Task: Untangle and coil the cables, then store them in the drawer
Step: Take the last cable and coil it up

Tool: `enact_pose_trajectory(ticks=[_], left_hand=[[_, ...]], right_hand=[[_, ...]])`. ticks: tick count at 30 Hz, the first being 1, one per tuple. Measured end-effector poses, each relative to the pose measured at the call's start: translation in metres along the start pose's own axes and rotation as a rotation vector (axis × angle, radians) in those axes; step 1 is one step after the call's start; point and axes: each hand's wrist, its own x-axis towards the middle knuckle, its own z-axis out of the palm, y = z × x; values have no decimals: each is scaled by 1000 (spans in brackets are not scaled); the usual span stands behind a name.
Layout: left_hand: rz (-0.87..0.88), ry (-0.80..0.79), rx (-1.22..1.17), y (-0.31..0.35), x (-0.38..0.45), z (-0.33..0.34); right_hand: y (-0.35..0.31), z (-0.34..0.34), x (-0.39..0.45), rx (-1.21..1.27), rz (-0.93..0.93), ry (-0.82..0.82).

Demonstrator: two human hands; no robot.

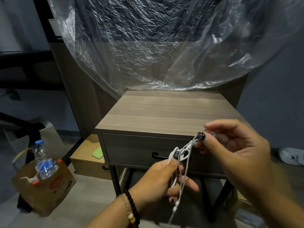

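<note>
A tangled white earphone cable [181,155] hangs in the air in front of the bedside table. My left hand [162,180] grips the bundle of white strands, and a loose end dangles below it. My right hand [230,145] pinches a dark earbud [201,135] at the upper end of the cable. The drawer [131,148] of the grey wooden bedside table [164,109] is closed; its black handle [158,155] shows just left of the cable.
Crinkled clear plastic sheeting [156,46] hangs behind the table. On the floor at the left stands a brown paper bag [49,190] with a water bottle [42,160]. A cardboard box [87,160] with a green phone [97,153] on it lies beside the table.
</note>
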Motion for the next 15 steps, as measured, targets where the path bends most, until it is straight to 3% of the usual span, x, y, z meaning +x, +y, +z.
enact_pose_trajectory(ticks=[4, 9, 15], left_hand=[[-65, -41, 101, -1, -3, 0], [-65, 55, 297, -5, 2, -1], [-93, 57, 463, -3, 2, -3]], right_hand=[[2, -3, 4, -52, 32, 58], [15, -9, 10, 99, 214, 192], [20, -10, 14, 156, 314, 317]])
